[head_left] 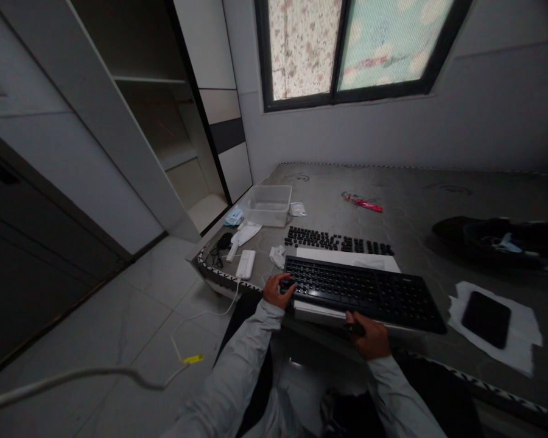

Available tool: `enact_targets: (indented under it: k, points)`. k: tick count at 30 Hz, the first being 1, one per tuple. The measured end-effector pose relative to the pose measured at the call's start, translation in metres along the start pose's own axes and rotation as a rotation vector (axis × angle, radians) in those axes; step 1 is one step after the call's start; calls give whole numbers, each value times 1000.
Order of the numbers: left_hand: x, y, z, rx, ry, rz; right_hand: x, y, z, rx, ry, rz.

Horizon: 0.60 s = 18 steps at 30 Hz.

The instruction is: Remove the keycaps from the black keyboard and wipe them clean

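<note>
A: Which parts lie nearest the viewer?

B: The right hand, in a light grey sleeve, its fingers curled round a small black object of uncertain kind. It lies at the front edge of a long black rectangular keyboard.

A: And the left hand?

B: At the keyboard's left end, thumb and forefinger curved toward each other by the keys. Whether they meet, or have anything between them, cannot be told at this size.

A: Where is the keyboard?

B: Directly before the person, key side up, across a flat white rectangular box; its right end appears to project beyond the box. To its right, a black rounded rectangular panel on a creased white sheet. Beyond the left hand, a crumpled white tissue; farther left, a white oblong power strip with a white cable.

A: What lies behind?

B: Loose black keycaps in rows, on a grey cloth-covered surface. Farther back, at left, an open box of clear plastic, a small white packet just beside it; toward the middle, a thin red strip.

A: And farthest?

B: A dark-framed, two-paned window in a pale wall.
</note>
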State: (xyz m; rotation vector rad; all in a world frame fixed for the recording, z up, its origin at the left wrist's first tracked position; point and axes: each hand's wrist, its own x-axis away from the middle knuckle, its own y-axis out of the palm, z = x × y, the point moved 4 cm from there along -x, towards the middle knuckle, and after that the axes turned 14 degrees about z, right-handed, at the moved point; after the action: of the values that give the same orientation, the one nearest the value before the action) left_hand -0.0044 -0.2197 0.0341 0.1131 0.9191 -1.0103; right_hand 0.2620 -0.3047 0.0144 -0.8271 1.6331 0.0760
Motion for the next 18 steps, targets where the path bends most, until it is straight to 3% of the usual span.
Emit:
enact_targets:
  k: [18]
  points:
    - [-1,0,0,-9,47,25,-2,-1,-1,24,-29,35]
